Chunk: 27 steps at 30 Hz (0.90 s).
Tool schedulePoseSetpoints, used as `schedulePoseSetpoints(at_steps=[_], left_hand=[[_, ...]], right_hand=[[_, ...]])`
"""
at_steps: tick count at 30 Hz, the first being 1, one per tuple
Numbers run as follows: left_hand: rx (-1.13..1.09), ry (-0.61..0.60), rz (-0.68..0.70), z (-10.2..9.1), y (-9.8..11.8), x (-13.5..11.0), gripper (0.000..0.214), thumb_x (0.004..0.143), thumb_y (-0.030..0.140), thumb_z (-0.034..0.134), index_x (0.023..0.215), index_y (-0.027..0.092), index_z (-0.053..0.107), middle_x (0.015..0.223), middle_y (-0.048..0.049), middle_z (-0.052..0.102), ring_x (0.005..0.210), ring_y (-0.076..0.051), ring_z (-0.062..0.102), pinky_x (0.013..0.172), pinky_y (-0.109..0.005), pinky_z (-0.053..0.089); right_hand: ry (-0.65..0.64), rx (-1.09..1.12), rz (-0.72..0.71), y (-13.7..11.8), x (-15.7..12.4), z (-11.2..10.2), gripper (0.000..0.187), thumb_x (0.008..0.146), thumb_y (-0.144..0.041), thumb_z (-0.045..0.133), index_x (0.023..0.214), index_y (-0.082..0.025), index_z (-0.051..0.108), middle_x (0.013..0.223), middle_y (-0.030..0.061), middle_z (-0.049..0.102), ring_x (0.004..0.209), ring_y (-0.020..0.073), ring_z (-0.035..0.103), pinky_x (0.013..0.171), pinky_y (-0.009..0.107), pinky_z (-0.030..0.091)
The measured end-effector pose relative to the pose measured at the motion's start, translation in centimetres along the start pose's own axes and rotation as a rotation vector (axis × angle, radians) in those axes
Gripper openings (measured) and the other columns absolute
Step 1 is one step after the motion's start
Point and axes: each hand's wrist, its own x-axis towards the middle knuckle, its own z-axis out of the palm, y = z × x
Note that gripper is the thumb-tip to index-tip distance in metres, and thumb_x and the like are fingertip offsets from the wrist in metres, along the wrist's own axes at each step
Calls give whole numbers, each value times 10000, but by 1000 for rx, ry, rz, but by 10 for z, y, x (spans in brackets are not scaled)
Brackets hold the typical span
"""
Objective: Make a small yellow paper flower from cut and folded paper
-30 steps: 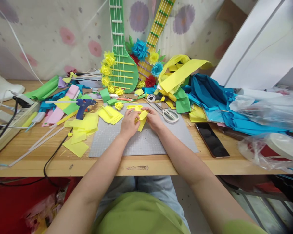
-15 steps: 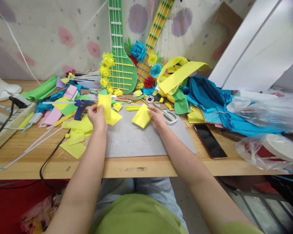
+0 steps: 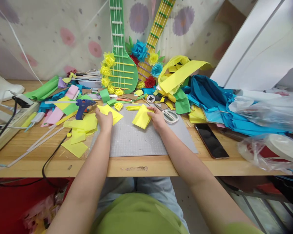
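Observation:
My right hand (image 3: 157, 118) pinches a folded yellow paper piece (image 3: 141, 117) above the grey cutting mat (image 3: 136, 139). My left hand (image 3: 104, 119) rests on a stack of yellow paper squares (image 3: 111, 112) at the mat's far left corner, fingers curled down onto it. Loose yellow sheets (image 3: 82, 128) lie just left of that hand. A blue glue gun (image 3: 84, 105) sits behind them.
Scissors (image 3: 169, 115) lie right of my right hand, a black phone (image 3: 211, 140) farther right. Green and yellow paper guitars (image 3: 123, 65) with paper flowers lean on the wall. Blue paper (image 3: 214, 100), plastic bags (image 3: 270, 146) and a power strip (image 3: 7, 123) crowd the sides.
My left hand lowered the yellow sheet it held up onto the stack at the mat's far left. The right hand kept its folded yellow piece almost still.

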Motion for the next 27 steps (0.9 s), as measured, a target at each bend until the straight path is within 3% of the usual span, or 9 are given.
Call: schedulePoseSetpoints(at_steps=[2, 5, 8, 11, 13, 17, 23, 27], left_hand=[[66, 126, -51, -1, 17, -11, 545, 637, 67, 563, 1088, 117, 260, 1308, -264, 209, 1313, -311, 189, 1078, -524, 116], [156, 186, 111, 3, 42, -27, 507, 653, 48, 546, 1112, 134, 350, 1385, -212, 149, 1349, -273, 112, 1105, -455, 139], [-5, -36, 150, 18, 54, -40, 440, 683, 111, 569, 1083, 195, 406, 1311, -136, 361, 1260, -219, 349, 1055, -407, 292], [-226, -380, -85, 37, 53, -48, 420, 712, 192, 576, 1099, 199, 414, 1103, -101, 564, 949, -159, 598, 834, -330, 488], [-266, -453, -227, 45, 51, -51, 409, 710, 235, 589, 1090, 193, 443, 931, -64, 639, 804, -148, 634, 727, -305, 515], [-156, -465, -322, 44, 47, -54, 363, 671, 304, 627, 1003, 183, 543, 703, -23, 656, 654, -165, 632, 614, -297, 509], [-99, -432, -246, 38, 48, -53, 315, 638, 269, 648, 941, 197, 603, 687, -21, 670, 668, -185, 636, 650, -326, 510], [-16, -347, -173, 33, 55, -51, 301, 639, 247, 647, 935, 204, 610, 691, -16, 672, 660, -182, 630, 709, -353, 500]], right_hand=[[-7, -5, -3, -1, -1, 1, 321, 519, -217, 604, 834, -204, 548, 783, -28, 585, 679, 115, 540, 685, 286, 452], [-10, -43, -22, -2, -4, 3, 317, 516, -220, 604, 828, -198, 552, 774, -28, 584, 654, 107, 524, 677, 281, 441], [-47, -73, -34, -3, -7, 7, 310, 518, -225, 612, 820, -196, 551, 757, -31, 581, 637, 104, 512, 664, 275, 435], [-134, -57, -36, -3, -10, 10, 314, 517, -229, 627, 820, -201, 548, 785, -28, 587, 664, 110, 521, 660, 269, 437], [-176, -40, -39, -3, -11, 11, 313, 518, -228, 633, 819, -204, 550, 822, -26, 589, 689, 110, 525, 666, 263, 438], [-190, -42, -38, -3, -14, 14, 297, 520, -220, 631, 805, -204, 548, 842, -29, 572, 693, 99, 509, 668, 251, 432], [-116, -114, -105, -1, -14, 17, 319, 526, -239, 648, 814, -211, 515, 847, -31, 542, 730, 103, 507, 673, 250, 443], [-59, -118, 26, 2, -10, 15, 406, 502, -239, 700, 830, -217, 463, 685, -60, 519, 655, 112, 537, 592, 265, 468]])
